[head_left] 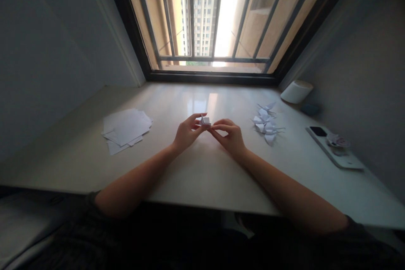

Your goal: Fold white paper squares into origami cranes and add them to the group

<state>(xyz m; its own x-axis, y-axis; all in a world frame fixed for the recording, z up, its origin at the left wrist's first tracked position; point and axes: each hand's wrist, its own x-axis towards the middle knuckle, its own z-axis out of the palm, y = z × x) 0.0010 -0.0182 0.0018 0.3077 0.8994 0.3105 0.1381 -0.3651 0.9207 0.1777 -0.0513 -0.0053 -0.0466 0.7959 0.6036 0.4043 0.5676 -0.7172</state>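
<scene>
- Left hand [186,133]: raised over the middle of the desk, fingers curled, with thumb and forefinger pinching the folded paper piece [204,121] from its left side.
- Right hand [230,136]: fingers bunched together, and their tips closed on the lower right edge of the same piece. The two hands meet at the fingertips.
- Folded paper piece: small, white and many-layered, held between the two hands at the centre of the view. Whether it touches the desk surface cannot be told.
- Desk [205,173]: a pale, glossy top running up to the window sill. It reflects daylight just beyond the hands.
- Stack of paper sheets [126,130]: loose white sheets, fanned unevenly, lying flat well to the left of the left hand.
- Pile of folded paper figures [267,124]: small white forms with pointed tips, heaped together near the right hand on its far right side.
- White roll [296,91]: lies in the far right corner against the wall, with a small dark round object [310,109] just beside it.
- Phone [344,161]: lies flat, back upward, near the right wall, with a small pale patterned item [338,140] resting on it.
- Barred window [209,17]: behind the desk. A tall building shows through the bars.
- Both forearms are bare, and dark sleeves show at the lower edge.
</scene>
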